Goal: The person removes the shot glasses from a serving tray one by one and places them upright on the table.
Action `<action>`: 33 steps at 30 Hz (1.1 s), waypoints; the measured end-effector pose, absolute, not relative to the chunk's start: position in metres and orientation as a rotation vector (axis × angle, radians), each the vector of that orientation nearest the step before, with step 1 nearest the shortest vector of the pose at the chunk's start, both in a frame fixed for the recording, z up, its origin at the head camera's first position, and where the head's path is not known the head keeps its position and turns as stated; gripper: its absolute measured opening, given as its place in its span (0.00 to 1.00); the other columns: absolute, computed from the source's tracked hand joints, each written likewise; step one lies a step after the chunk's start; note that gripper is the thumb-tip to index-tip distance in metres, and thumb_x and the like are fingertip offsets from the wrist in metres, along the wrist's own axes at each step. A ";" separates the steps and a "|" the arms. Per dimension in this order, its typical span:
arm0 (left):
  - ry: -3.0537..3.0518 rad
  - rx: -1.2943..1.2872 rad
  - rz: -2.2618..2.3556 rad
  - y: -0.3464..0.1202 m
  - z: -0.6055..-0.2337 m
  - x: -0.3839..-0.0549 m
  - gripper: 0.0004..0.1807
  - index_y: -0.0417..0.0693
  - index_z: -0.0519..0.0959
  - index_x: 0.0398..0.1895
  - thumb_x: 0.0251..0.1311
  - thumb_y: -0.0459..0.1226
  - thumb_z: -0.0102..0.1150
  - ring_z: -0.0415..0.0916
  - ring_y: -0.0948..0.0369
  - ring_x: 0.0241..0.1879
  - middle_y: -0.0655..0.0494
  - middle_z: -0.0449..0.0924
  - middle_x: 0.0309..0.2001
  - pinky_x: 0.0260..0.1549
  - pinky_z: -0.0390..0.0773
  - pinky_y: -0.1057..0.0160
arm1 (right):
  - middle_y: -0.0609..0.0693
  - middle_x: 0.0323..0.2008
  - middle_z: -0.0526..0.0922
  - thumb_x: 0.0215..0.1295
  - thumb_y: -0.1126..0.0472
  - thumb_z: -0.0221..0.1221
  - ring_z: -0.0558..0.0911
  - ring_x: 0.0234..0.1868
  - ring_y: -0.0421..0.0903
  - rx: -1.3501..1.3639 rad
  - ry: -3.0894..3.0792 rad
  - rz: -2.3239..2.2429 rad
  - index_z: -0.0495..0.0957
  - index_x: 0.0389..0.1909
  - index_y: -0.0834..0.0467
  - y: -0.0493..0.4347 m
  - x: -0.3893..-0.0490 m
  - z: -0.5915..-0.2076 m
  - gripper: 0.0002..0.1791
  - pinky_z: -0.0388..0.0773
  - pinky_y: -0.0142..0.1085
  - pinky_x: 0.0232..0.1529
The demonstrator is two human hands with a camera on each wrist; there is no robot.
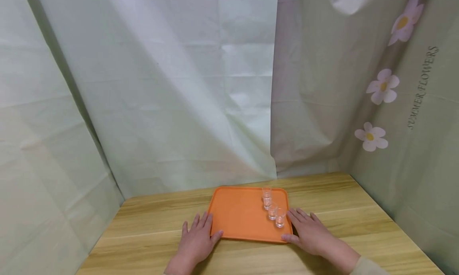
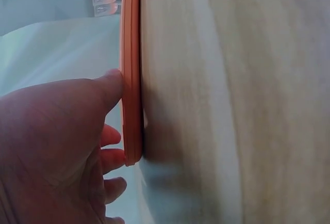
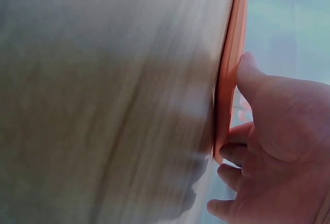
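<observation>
An orange rectangular tray [image 1: 244,215] lies on the wooden table. Along its right side stand several small clear glasses [image 1: 272,212], in a slanting line from the back edge towards the front right. At the tray's front left corner, my left hand [image 1: 197,241] has its fingers spread, the thumb at the front rim and the index finger by the left side. My right hand [image 1: 310,231] touches the front right corner the same way, thumb at the front and fingers along the right side. In the left wrist view, the left thumb [image 2: 111,87] meets the tray's rim [image 2: 131,79].
Wooden tabletop [image 1: 150,223] extends on both sides of the tray. Pale fabric curtains [image 1: 179,87] hang behind the table and at both sides. Printed flowers [image 1: 383,86] and lettering mark the right curtain.
</observation>
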State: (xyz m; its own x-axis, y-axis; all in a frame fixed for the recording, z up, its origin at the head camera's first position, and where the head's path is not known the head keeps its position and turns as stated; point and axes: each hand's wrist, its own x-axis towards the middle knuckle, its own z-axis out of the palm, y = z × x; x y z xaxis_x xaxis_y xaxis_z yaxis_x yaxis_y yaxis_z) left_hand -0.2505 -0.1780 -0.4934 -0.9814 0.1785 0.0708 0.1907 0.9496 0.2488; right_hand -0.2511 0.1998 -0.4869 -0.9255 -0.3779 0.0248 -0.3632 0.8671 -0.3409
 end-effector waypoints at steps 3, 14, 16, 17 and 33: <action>-3.057 -0.283 -0.394 -0.178 -0.492 -0.249 0.42 0.38 0.72 0.80 0.79 0.59 0.59 0.59 0.31 0.81 0.36 0.69 0.80 0.74 0.49 0.17 | 0.68 0.81 0.68 0.75 0.33 0.64 0.64 0.82 0.70 -0.601 2.989 -0.533 0.69 0.80 0.68 0.200 -0.253 -0.486 0.50 0.57 0.77 0.76; -3.061 -0.254 -0.373 -0.176 -0.496 -0.244 0.41 0.36 0.73 0.79 0.79 0.59 0.60 0.62 0.31 0.79 0.34 0.69 0.79 0.75 0.51 0.19 | 0.65 0.81 0.68 0.73 0.32 0.65 0.63 0.83 0.69 -0.616 2.946 -0.540 0.70 0.80 0.67 0.203 -0.262 -0.483 0.51 0.57 0.76 0.77; -3.048 -0.258 -0.366 -0.176 -0.497 -0.242 0.41 0.36 0.74 0.78 0.78 0.58 0.61 0.63 0.31 0.79 0.33 0.70 0.79 0.74 0.52 0.19 | 0.65 0.81 0.68 0.73 0.33 0.66 0.63 0.83 0.69 -0.620 2.935 -0.554 0.70 0.80 0.67 0.203 -0.262 -0.483 0.50 0.56 0.76 0.77; -3.045 -0.258 -0.363 -0.176 -0.497 -0.241 0.41 0.36 0.74 0.78 0.78 0.58 0.61 0.63 0.31 0.78 0.33 0.70 0.78 0.74 0.53 0.19 | 0.64 0.81 0.68 0.73 0.33 0.65 0.62 0.83 0.69 -0.619 2.931 -0.555 0.70 0.80 0.67 0.203 -0.263 -0.482 0.50 0.56 0.76 0.77; -3.066 -0.242 -0.372 -0.179 -0.495 -0.229 0.42 0.35 0.74 0.77 0.77 0.59 0.62 0.64 0.30 0.78 0.32 0.71 0.77 0.73 0.53 0.18 | 0.64 0.82 0.66 0.74 0.35 0.66 0.61 0.83 0.70 -0.715 2.869 -0.593 0.68 0.82 0.66 0.208 -0.270 -0.480 0.50 0.54 0.76 0.78</action>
State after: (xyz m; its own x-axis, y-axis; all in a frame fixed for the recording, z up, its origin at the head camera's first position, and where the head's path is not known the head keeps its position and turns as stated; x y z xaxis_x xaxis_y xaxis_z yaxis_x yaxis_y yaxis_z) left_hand -0.2292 -0.1791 -0.4955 -0.9868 0.1495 0.0618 0.1600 0.9589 0.2344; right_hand -0.2701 0.2082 -0.4796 -0.8800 -0.4743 -0.0266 -0.4249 0.8108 -0.4025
